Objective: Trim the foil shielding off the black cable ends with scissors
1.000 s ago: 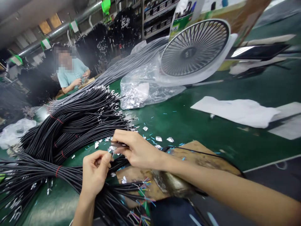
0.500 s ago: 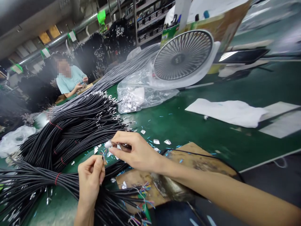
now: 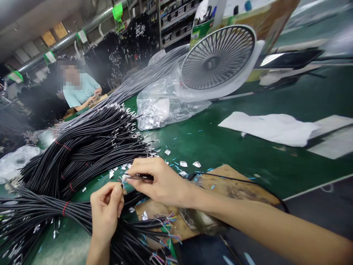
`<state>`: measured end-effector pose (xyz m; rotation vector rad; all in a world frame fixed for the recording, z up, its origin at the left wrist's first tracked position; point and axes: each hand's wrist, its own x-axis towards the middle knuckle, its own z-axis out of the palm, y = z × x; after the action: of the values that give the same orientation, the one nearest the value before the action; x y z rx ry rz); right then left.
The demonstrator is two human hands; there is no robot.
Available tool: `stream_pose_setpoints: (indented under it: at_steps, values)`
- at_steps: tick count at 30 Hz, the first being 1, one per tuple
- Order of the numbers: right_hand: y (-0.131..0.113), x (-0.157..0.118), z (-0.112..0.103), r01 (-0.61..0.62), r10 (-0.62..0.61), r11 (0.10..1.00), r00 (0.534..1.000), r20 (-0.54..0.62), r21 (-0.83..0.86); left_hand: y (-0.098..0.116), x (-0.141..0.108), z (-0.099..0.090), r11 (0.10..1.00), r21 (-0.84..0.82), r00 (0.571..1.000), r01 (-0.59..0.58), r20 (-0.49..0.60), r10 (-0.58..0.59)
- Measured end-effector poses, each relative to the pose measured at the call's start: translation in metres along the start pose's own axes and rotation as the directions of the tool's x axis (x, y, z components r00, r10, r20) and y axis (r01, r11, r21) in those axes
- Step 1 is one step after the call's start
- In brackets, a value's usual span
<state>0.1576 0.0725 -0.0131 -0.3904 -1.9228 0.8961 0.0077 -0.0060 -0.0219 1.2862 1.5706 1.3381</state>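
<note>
My left hand [image 3: 106, 208] is closed, pinching a black cable close to its stripped end, where thin coloured wires [image 3: 123, 181] stick up. Dark tweezers [image 3: 142, 177] are gripped in my right hand [image 3: 158, 181], their tips pointing left at those wires. A small white scrap [image 3: 125, 176] shows by the tips and fingertips; whether the tweezers hold it I cannot tell. Below my hands lies a bunch of black cables with bare coloured wire ends [image 3: 168, 221]. Left of my left hand, another black cable bundle [image 3: 49, 202] is bound with a red tie.
A large heap of black cables [image 3: 91, 147] covers the table's left side. Behind stand a round fan [image 3: 217, 59] and a clear plastic bag [image 3: 165, 106] of foil pieces. A stained board [image 3: 228, 184] lies near my right forearm. Across the table sits a person [image 3: 79, 88] in light blue.
My right hand has come slightly down, bringing the tweezers' tips to the wire ends. The white scrap at its fingertips now sits against the wires. My left hand stays nearly still.
</note>
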Motion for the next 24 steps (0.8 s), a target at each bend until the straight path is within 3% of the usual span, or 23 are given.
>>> stream_pose_setpoints:
  at_steps: [10,17,21,24]
  values:
    - [0.002,-0.001,0.0,0.042,-0.042,0.999,0.999,-0.013,-0.014,0.005,0.0,0.0,0.999,-0.013,0.998,0.039,0.04,-0.039]
    - [0.008,-0.006,0.003,0.274,-0.287,0.951,0.954,-0.085,-0.141,0.003,0.001,0.001,0.999,-0.022,0.999,0.047,0.007,-0.047]
    - [0.011,-0.01,0.004,0.396,-0.402,0.899,0.916,0.01,-0.188,0.002,0.002,0.002,0.999,-0.037,0.999,0.037,-0.027,-0.038]
    - [0.01,-0.01,0.004,0.37,-0.367,0.922,0.929,0.046,-0.113,0.002,0.003,0.002,0.999,-0.048,0.998,0.022,-0.05,-0.024]
